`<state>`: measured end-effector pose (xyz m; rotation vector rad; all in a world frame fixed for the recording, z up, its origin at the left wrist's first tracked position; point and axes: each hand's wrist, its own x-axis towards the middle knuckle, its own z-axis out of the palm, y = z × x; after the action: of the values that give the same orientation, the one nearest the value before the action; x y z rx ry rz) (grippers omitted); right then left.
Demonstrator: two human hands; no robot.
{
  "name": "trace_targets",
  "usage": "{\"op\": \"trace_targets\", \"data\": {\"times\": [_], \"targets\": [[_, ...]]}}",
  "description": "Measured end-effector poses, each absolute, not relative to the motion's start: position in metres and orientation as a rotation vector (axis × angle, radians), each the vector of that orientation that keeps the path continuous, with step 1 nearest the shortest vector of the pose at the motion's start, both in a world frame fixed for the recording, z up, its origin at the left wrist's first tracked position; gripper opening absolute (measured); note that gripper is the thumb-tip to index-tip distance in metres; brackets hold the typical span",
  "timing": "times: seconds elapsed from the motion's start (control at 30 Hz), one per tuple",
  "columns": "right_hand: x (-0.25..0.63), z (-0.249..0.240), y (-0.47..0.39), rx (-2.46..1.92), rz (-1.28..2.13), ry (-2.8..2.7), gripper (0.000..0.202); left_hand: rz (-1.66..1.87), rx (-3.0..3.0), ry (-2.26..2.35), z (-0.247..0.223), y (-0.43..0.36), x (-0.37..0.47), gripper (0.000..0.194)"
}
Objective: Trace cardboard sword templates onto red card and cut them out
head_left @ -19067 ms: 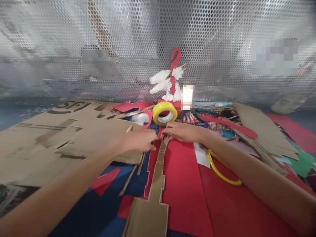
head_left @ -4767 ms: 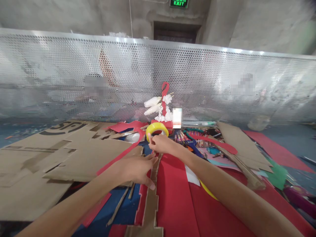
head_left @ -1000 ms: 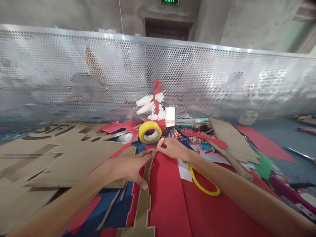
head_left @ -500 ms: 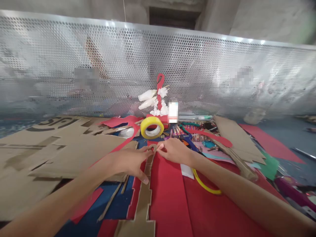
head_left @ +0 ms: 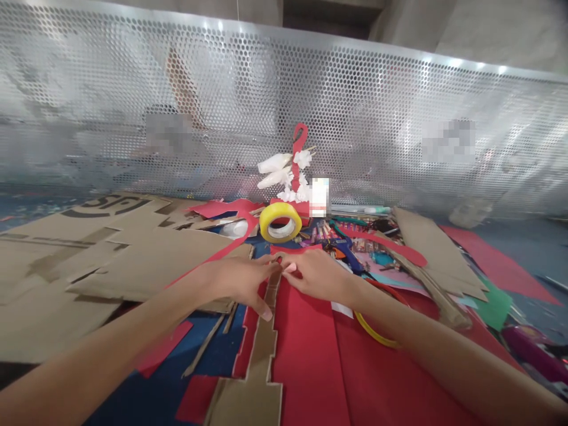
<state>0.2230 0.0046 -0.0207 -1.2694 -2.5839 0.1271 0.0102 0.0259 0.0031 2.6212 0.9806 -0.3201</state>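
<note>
A stepped cardboard cutout (head_left: 260, 355) runs away from me, its narrow end between my hands. My left hand (head_left: 239, 281) lies along its left side, thumb spread from the fingers and touching the strip, fingertips at the narrow far end. At that same end my right hand (head_left: 317, 275) is closed in a pinch, its fingers curled round the tip; the exact contact is hidden. Beneath and beside the cutout lie red sheets (head_left: 308, 355). Just beyond my hands, a yellow tape roll (head_left: 280, 223) stands on its edge.
Large cardboard pieces (head_left: 155, 260) cover the left side. Behind the tape stands a red ornament with white flowers (head_left: 296, 194), before a perforated metal panel (head_left: 239, 89). To the right are a blue glue gun (head_left: 350, 257), a yellow ring (head_left: 373, 332) and a magenta tool (head_left: 532, 352).
The view has shifted slightly, so the scene sits a little further right and higher. Both hands stay at the cutout's narrow end, with their fingertips slightly closer together.
</note>
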Motion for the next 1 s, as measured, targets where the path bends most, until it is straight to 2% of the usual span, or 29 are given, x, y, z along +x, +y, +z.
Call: {"op": "trace_targets", "data": {"times": [0.27,0.8,1.0], "targets": [[0.236,-0.017,0.024,-1.336,0.337,-2.356,0.016,-0.413,2.575,1.111,0.002,0.027,0.010,0.121],[0.232,-0.016,0.017,-1.310,0.362,-2.418,0.022,-0.433,2.578,1.078,0.002,0.027,0.009,0.116],[0.228,-0.016,0.010,-1.267,0.381,-2.450,0.017,-0.418,2.553,1.078,0.000,0.028,0.009,0.109]]}}
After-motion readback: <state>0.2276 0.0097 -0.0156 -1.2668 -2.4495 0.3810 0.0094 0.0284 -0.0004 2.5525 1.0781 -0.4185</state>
